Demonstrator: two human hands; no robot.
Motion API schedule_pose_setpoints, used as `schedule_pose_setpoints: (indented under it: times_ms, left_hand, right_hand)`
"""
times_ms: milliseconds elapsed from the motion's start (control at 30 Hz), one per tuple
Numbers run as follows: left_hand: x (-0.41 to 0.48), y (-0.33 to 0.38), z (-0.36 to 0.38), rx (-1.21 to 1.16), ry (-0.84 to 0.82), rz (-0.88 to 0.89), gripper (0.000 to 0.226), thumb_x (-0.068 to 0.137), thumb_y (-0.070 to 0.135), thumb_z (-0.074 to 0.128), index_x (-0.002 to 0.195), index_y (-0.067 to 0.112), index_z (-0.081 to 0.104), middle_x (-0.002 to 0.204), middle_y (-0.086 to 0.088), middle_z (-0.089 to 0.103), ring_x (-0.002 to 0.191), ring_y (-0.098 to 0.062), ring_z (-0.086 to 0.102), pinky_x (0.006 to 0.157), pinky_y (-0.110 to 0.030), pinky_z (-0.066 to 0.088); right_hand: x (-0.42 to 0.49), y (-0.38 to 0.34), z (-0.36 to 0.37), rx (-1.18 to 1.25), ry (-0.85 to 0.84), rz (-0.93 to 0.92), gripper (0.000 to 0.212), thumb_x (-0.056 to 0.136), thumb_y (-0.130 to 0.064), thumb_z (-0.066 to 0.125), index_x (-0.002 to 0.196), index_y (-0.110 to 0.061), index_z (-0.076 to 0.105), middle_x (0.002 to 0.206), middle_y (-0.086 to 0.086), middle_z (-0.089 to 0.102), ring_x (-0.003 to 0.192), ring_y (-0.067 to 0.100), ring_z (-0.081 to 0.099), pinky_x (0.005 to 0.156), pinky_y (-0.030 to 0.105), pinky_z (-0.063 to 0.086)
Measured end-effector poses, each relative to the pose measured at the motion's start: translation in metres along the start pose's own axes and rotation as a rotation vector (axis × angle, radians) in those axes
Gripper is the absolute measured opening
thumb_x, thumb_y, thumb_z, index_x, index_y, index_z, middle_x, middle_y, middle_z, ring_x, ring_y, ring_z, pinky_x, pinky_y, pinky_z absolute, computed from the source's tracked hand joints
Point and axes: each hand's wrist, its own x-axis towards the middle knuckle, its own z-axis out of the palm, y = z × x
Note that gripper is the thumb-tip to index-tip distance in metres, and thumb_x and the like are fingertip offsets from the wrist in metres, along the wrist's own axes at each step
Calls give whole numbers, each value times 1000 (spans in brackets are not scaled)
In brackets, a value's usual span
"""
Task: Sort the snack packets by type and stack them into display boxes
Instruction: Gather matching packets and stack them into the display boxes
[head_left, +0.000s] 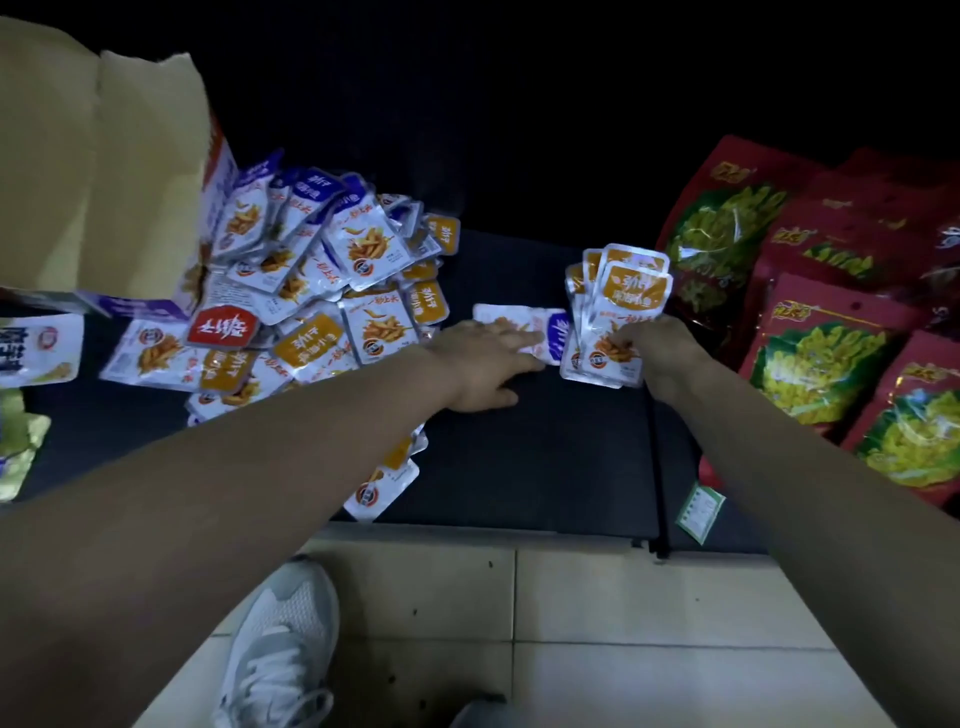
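Observation:
A heap of small silver snack packets (332, 280) with orange, blue and red labels lies on the dark shelf (545, 457) at the left. My right hand (660, 353) grips a fanned stack of orange-labelled packets (618, 306), held upright. My left hand (488, 364) lies flat, fingers straight, on a single blue-labelled packet (524, 322) just left of that stack. An open display box (104, 176) with raised flaps stands at the far left, behind the heap.
Large red bags with green-yellow pictures (821, 322) lie overlapped along the right side. A white and blue pack (36, 348) and a gold wrapper (21, 441) sit at the left edge. Tiled floor (623, 623) and a grey shoe (280, 644) show below the shelf edge.

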Motion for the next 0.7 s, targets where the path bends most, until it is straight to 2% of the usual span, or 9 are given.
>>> schedule_pose_setpoints:
  times_ms: [67, 167, 233, 333, 467, 533, 633, 700]
  left_hand:
    - [-2, -10, 4, 72, 85, -106, 59, 100, 41, 43, 153, 27, 22, 162, -6, 9, 146, -28, 14, 116, -41, 20]
    - [-6, -21, 6, 132, 221, -242, 52, 99, 39, 43, 145, 16, 37, 147, -14, 32, 133, -30, 30, 109, -40, 27]
    - [-4, -19, 5, 156, 267, -273, 50, 98, 41, 42, 139, 12, 45, 137, -13, 39, 129, -29, 31, 107, -40, 27]
    - [5, -16, 2, 59, 324, -257, 50, 98, 41, 43, 135, 7, 48, 135, -12, 41, 128, -28, 32, 106, -38, 27]
    - [27, -6, -15, -352, 348, -187, 53, 101, 34, 44, 145, 6, 36, 143, -14, 41, 133, -28, 33, 106, -33, 30]
    - [43, 4, -25, -648, 307, -230, 54, 101, 36, 45, 145, 8, 33, 144, -14, 41, 133, -28, 36, 102, -31, 33]
    - [64, 16, -37, -1162, 342, -338, 43, 102, 35, 42, 137, 10, 42, 130, -5, 50, 115, -17, 48, 79, -19, 39]
    - [74, 18, -41, -1422, 367, -354, 37, 104, 33, 38, 133, 12, 46, 120, 0, 52, 105, -10, 51, 66, -10, 35]
  right_hand:
    - [6, -3, 1, -25, -4, -11, 15, 90, 4, 59, 103, -4, 60, 100, 12, 66, 90, 26, 64, 79, 37, 53]
    - [16, -10, 8, -77, 26, -54, 28, 88, 3, 62, 115, 1, 57, 110, 15, 65, 98, 29, 65, 83, 39, 55]
    - [20, -12, 14, -124, 73, -93, 41, 86, 2, 64, 124, 1, 48, 113, 11, 61, 101, 26, 63, 82, 37, 53]
    - [20, -7, 22, -257, 146, -159, 45, 87, 1, 61, 126, 0, 40, 116, 8, 55, 105, 21, 56, 89, 37, 50]
    - [25, 0, 25, -341, 227, -243, 48, 74, -11, 61, 120, -1, 48, 121, 14, 57, 109, 31, 59, 86, 39, 52]
    - [29, 2, 24, -379, 240, -279, 53, 75, -11, 63, 125, -1, 46, 125, 18, 53, 114, 36, 54, 94, 47, 50]
    - [23, 0, 22, -419, 211, -318, 58, 82, -13, 61, 135, -1, 40, 133, 20, 44, 123, 37, 46, 101, 49, 43]
    - [18, 0, 20, -415, 171, -331, 61, 87, -26, 58, 140, -4, 37, 132, 17, 40, 127, 34, 41, 106, 45, 38]
